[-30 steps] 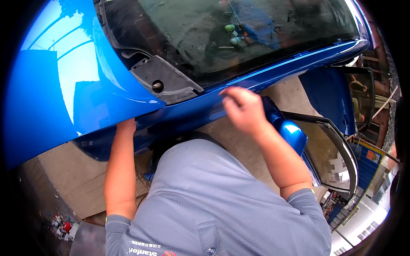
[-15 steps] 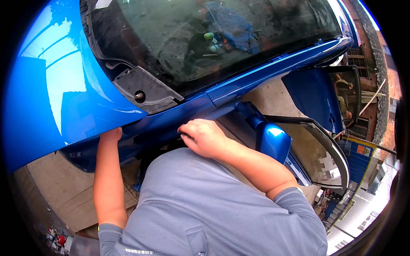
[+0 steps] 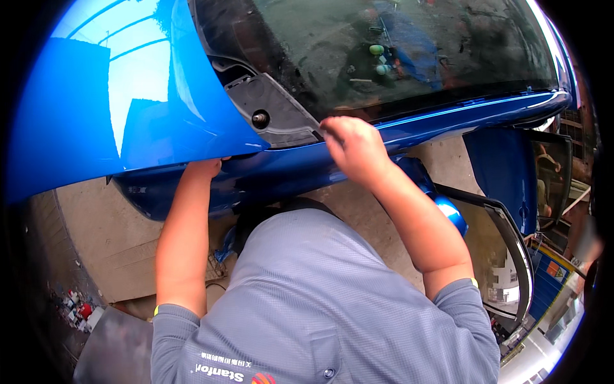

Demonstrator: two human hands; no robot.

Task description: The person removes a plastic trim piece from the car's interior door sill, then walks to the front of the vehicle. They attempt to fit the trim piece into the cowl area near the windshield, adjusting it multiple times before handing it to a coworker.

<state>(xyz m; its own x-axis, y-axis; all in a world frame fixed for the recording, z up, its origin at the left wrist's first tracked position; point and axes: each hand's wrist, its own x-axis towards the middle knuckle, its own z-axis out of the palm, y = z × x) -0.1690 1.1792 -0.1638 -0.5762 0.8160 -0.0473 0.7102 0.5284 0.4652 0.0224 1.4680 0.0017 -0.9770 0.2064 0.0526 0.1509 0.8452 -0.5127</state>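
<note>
Head view: the right hand (image 3: 352, 146), fingers curled, rests at the lower corner of the windshield (image 3: 384, 57), fingertips on the black cowl trim (image 3: 272, 115); whether it grips anything cannot be told. The left hand (image 3: 203, 168) is tucked under the edge of the blue hood (image 3: 121, 109), its fingers hidden. The open door (image 3: 511, 173) stands to the right.

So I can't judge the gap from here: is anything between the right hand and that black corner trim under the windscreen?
Nothing visible: the right hand has its fingertips at the edge of the black corner trim.
</note>
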